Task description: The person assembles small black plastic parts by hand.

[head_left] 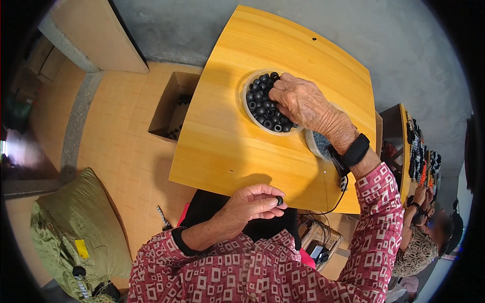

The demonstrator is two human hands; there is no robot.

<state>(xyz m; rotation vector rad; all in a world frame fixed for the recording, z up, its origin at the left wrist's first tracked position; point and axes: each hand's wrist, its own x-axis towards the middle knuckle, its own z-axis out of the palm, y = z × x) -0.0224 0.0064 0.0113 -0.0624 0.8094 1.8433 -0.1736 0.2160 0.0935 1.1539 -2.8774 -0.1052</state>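
Note:
Between the thumb and fingers of my left hand (255, 202) is a black bead (279, 200), held close to my body at the table's near edge. My right hand (305, 101) reaches down into a clear round tub (244, 101) full of black beads (261, 105). Its fingers are bent together among the beads, and their tips are partly hidden, so what they pinch does not show. A second clear tub (314, 147) with small grey-blue grains stands under my right wrist, partly covered by it.
The tubs rest on a yellow wooden table (212, 146). An open cardboard box (164, 108) with dark pieces is left of it. A stuffed green sack (81, 232) stands on the floor. A cable (337, 202) hangs over the near edge. Another person (422, 237) sits at far right beside hanging strands.

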